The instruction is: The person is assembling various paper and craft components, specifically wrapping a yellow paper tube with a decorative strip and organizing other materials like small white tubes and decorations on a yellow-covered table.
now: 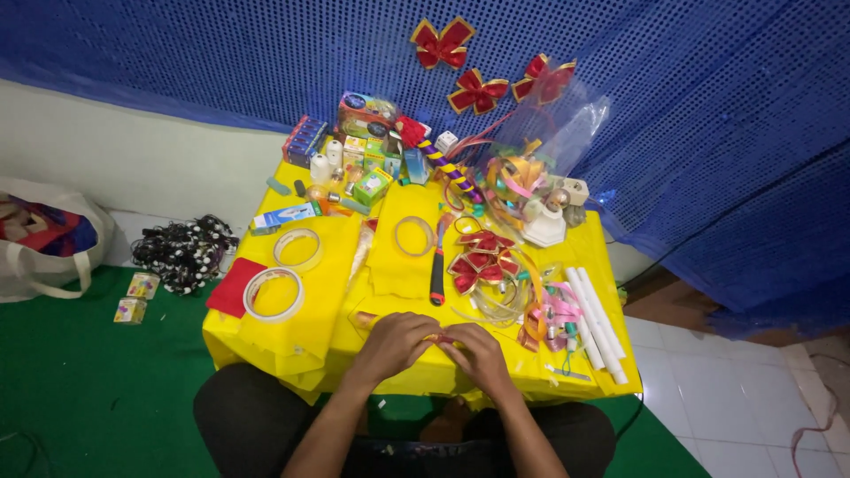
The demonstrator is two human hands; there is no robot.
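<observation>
While both hands met at the lower centre of the frame, the left hand (396,343) and right hand (478,352) pinched a small ribbon piece (440,337) over the yellow-covered table (407,257), best kept taut with steady fingertips.

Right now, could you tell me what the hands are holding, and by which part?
Both hands, left hand and right hand, pinch something small and reddish-orange between their fingertips over the yellow table. What it is, and which part, cannot be told.
</observation>
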